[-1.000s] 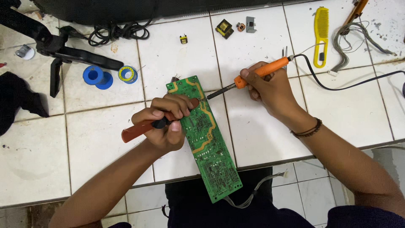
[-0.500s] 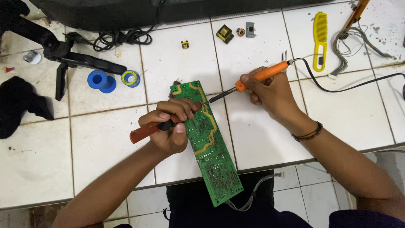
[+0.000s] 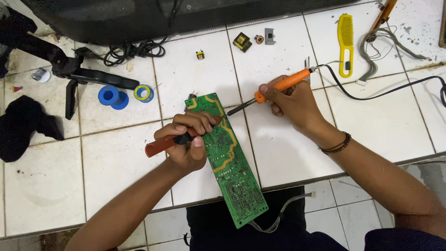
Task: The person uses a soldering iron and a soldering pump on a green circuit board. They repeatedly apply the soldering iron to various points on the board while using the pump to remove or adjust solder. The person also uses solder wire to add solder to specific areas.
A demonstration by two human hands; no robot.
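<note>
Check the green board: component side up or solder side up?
Solder side up. The green circuit board shows copper traces and solder dots, no components; it lies flat, its near end overhanging the tiled table's edge.

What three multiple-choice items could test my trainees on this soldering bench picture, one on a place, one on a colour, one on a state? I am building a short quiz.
1. Where does the yellow comb lie?
A. on the circuit board
B. at the far right of the tiles
C. under the left hand

2. What colour is the soldering iron handle?
A. blue
B. green
C. orange

3. What is the left hand doing?
A. gripping a red-brown handled tool over the green circuit board
B. lying flat and empty
C. holding a blue reel

Key: 1 B, the comb lies beyond the right hand; 2 C, the grip is orange; 3 A, its fingers wrap the handle.
</note>
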